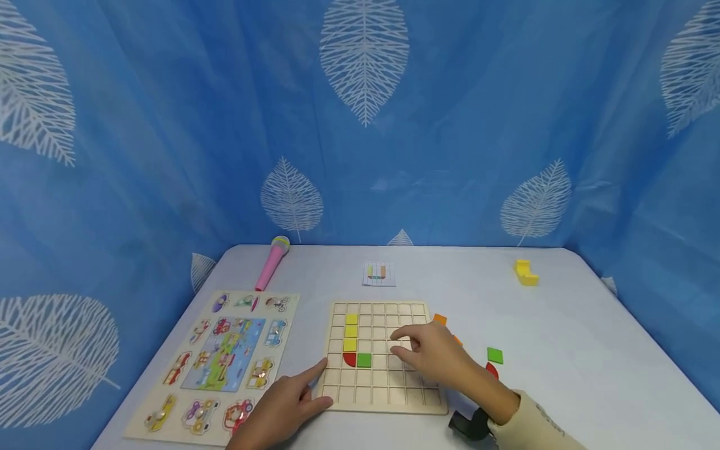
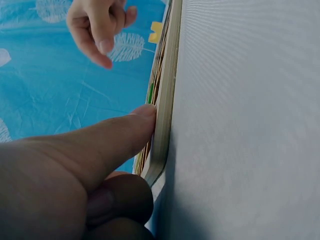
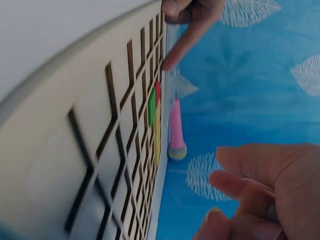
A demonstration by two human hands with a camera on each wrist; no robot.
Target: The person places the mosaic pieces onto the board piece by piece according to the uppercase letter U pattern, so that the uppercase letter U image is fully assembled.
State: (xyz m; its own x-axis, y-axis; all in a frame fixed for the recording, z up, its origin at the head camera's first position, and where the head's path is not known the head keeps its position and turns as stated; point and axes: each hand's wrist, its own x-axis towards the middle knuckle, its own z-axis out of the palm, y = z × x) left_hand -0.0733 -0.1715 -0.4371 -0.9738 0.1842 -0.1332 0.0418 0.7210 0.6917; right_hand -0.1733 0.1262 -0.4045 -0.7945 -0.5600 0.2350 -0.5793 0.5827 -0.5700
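Note:
A wooden grid board (image 1: 394,395) lies on the table. In its left columns sit yellow square tiles (image 1: 350,344), a red quarter-round tile (image 1: 350,359) and a green square tile (image 1: 364,360). My left hand (image 1: 289,403) touches the board's left edge with index finger and thumb; the left wrist view shows its other fingers curled. Above the board's right half hovers my right hand (image 1: 430,353), thumb and index finger parted, nothing seen between them. Orange tiles (image 1: 440,319), partly covered by that hand, lie off the board's right side, near another green tile (image 1: 495,355) and red tile (image 1: 492,370).
A vehicle puzzle board (image 1: 225,356) lies at the left. Behind it is a pink toy microphone (image 1: 273,262). A small pattern card (image 1: 379,274) lies behind the grid, and a yellow block (image 1: 525,273) at the back right. A black strap (image 1: 471,425) circles my right wrist.

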